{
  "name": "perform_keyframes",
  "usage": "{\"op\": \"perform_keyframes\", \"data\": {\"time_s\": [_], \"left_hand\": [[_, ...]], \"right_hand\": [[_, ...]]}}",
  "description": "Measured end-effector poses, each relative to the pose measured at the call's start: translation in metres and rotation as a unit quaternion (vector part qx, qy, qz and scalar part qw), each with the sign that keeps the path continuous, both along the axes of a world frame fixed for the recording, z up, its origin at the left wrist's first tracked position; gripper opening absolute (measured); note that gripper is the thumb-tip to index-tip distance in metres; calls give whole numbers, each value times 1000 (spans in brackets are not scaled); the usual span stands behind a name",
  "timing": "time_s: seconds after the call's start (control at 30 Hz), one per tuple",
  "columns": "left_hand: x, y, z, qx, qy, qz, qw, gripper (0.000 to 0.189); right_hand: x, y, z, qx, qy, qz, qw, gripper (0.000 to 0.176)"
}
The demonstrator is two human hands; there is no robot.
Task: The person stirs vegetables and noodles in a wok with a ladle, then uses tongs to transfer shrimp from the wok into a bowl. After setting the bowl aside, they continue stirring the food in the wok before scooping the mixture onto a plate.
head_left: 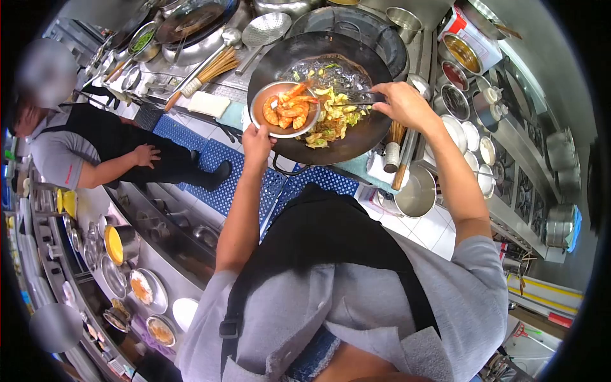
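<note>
My left hand grips the rim of a round metal bowl, tilted over the near left of the wok. Orange cooked shrimp lie in it, some at its far rim. Between the fingers of my right hand are thin dark chopsticks, their tips reaching into the food. The large black wok holds chopped cabbage with noodle-like strands in its near half. Shiny liquid with a few green bits shows toward its far side.
At left stands a co-worker in a dark apron. A bamboo brush and a skimmer lie left of the wok. Sauce containers line the right side; a metal pot stands below. Plates of food sit on the counter behind.
</note>
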State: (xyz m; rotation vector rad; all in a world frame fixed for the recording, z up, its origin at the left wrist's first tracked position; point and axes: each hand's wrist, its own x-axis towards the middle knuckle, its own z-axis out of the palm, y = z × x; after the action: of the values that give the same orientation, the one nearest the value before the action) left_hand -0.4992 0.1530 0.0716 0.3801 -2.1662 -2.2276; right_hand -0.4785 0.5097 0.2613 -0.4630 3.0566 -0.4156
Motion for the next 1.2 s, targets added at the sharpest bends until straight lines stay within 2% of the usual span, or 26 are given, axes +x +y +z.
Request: {"op": "perform_keyframes", "data": {"time_s": [0.07,0.13,0.17,0.2,0.23,0.27,0.3,0.33,0.37,0.4,0.43,0.53,0.57,0.6,0.67,0.73,0.8,0.87,0.9,0.97,1.03,1.07,1.1,1.13,1.17,1.2], "left_hand": [[-3,-8,12,56,24,-2,998,17],[-13,-14,39,6,31,-9,999,18],[-17,-23,49,-34,68,-37,996,19],[-25,-28,55,-17,88,-39,995,23],[-39,-33,51,12,62,-12,998,27],[-44,-31,68,-30,48,-12,998,28],[-61,-48,58,-125,87,-71,986,29],[-65,-48,58,-40,81,-28,995,26],[-66,-47,63,42,67,21,997,24],[-64,-46,72,52,84,-7,995,21],[-70,-54,63,42,97,-21,994,18],[-61,-42,72,53,76,-40,995,17],[-65,-39,65,60,78,-47,994,17],[-66,-35,61,68,79,-52,993,17],[-58,-27,66,43,64,-41,996,16],[-54,-35,64,65,62,-80,993,18],[-54,-33,63,46,28,-56,997,26],[-60,-40,47,47,44,-73,995,25],[-86,-60,26,42,30,-113,992,25],[-84,-54,26,35,22,-118,992,23],[-91,-54,23,45,25,-118,992,22],[-102,-61,13,57,31,-109,992,21],[-103,-74,8,66,41,-87,993,22],[-94,-69,18,-22,72,-87,993,18],[-82,-63,31,-113,101,-81,985,14],[-70,-57,43,-202,126,-66,969,11]], "right_hand": [[0,6,-18,-15,-69,-7,997,40],[-4,5,-50,21,-110,13,994,40],[-5,-4,-67,41,-94,37,994,38],[-5,-15,-87,61,-77,42,994,37],[-11,-28,-114,41,-95,-33,994,34],[-29,-34,-147,51,-102,-68,991,27],[-46,-40,-161,33,-79,-78,993,26],[-45,-49,-141,18,-16,-92,995,24],[-60,-56,-138,-1,-2,-112,994,22],[-49,-59,-102,-25,2,-93,995,22],[-56,-67,-96,-35,11,-119,992,23],[-55,-93,-106,-62,43,-86,993,19],[-57,-104,-134,-48,83,-62,993,19],[-67,-118,-176,-18,76,-75,994,20],[-49,-108,-174,-52,-9,-63,997,20],[-22,-77,-134,-49,-63,-41,996,19],[-33,-61,-136,-55,-42,-83,994,21],[-50,-62,-127,-40,-49,-110,992,28],[-57,-75,-137,-45,-23,-121,991,23],[-75,-111,-190,-47,38,-104,993,18],[-64,-104,-199,-87,32,-86,992,17],[-51,-100,-198,-109,29,-66,991,16],[-27,-77,-163,-109,73,-66,989,18],[-31,-62,-154,-64,5,-76,995,22],[-35,-53,-145,-27,1,-114,993,26],[-29,-49,-126,-61,-16,-177,982,27]]}}
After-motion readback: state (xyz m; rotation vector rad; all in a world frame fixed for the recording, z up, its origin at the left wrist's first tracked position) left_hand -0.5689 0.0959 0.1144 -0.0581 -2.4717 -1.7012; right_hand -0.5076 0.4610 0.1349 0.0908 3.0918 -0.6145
